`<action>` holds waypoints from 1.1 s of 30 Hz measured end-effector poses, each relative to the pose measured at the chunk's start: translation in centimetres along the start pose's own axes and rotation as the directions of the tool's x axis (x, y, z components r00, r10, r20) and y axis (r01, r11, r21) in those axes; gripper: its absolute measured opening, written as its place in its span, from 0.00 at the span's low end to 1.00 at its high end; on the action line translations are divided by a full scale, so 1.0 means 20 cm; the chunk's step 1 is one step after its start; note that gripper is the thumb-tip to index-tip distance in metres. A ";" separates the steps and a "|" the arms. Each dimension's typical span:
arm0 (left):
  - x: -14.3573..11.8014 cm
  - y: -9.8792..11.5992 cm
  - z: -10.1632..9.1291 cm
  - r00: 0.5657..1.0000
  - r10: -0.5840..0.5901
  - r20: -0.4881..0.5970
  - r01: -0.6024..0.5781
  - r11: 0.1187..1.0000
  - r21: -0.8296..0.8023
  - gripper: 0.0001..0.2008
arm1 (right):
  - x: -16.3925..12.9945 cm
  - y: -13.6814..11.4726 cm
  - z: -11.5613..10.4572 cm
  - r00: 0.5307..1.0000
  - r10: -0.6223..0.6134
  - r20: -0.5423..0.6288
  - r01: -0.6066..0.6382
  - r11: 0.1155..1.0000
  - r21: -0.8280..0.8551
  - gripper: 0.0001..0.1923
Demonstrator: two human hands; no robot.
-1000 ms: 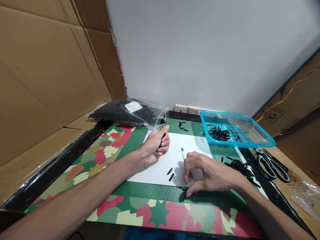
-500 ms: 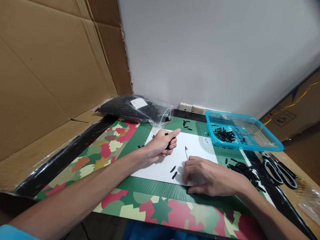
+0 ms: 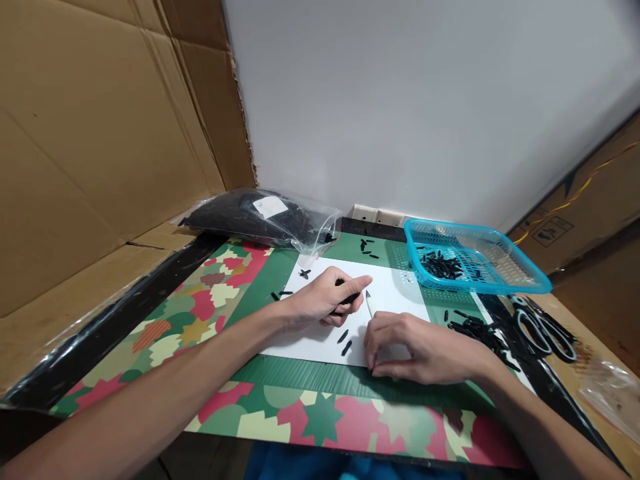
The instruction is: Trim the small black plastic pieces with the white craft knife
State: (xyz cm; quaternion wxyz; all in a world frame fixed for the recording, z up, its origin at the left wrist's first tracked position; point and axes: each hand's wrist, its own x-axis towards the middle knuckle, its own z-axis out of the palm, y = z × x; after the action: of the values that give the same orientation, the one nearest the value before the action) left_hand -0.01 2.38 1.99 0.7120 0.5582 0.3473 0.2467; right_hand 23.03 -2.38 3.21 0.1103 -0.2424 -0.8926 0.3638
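My left hand point(image 3: 337, 297) is closed around several small black strips point(image 3: 349, 299), its thumb stretched out on top, above a white sheet of paper point(image 3: 310, 340). My right hand point(image 3: 410, 347) rests at the sheet's near right part, thumb and index fingertips pressed together; what is between them, if anything, is hidden. Beyond its knuckles a pale pen-like tool point(image 3: 370, 303) with a dark pointed tip shows, its rear part hidden by the hand. Two black pieces point(image 3: 345, 342) lie on the paper between the hands, and a crossed pair of black pieces point(image 3: 305, 273) lies farther back.
A blue plastic basket point(image 3: 543, 285) with black pieces stands at the back right. A pile of black pieces point(image 3: 477, 331) and scissors point(image 3: 545, 333) lie at the right. A clear bag of black material point(image 3: 240, 213) lies at the back left, beside a cardboard wall point(image 3: 100, 120).
My left hand has moved right, towards the pen-like tool, uncovering the crossed pieces. The right thumb has closed against the index finger. The view has shifted slightly.
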 end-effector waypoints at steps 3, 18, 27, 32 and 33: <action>-0.02 0.04 0.00 1.000 -0.017 0.022 0.016 0.999 0.048 0.31 | -0.01 0.03 -0.02 0.960 0.057 -0.273 -0.002 0.980 0.199 0.03; -0.02 0.00 0.06 0.992 0.052 0.111 -0.034 0.987 -0.156 0.28 | 0.05 0.12 0.04 0.724 0.172 -0.668 0.315 0.780 0.542 0.05; -0.04 0.01 0.07 0.988 0.051 0.148 -0.030 0.989 -0.145 0.26 | 0.06 0.11 0.04 0.628 0.204 -0.751 0.345 0.792 0.504 0.08; -0.04 0.00 0.08 0.989 0.064 0.130 -0.041 0.984 -0.174 0.24 | 0.06 0.10 0.03 0.640 0.205 -0.741 0.323 0.803 0.501 0.09; -0.04 0.00 0.08 0.990 0.065 0.123 -0.043 0.984 -0.175 0.24 | 0.06 0.10 0.03 0.642 0.209 -0.738 0.319 0.802 0.505 0.09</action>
State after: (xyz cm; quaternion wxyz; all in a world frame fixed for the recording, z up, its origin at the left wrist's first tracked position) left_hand 0.80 0.75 2.34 0.7714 0.5185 0.2632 0.2587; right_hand 22.45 -0.89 1.36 0.5578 -0.2962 -0.6065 0.4829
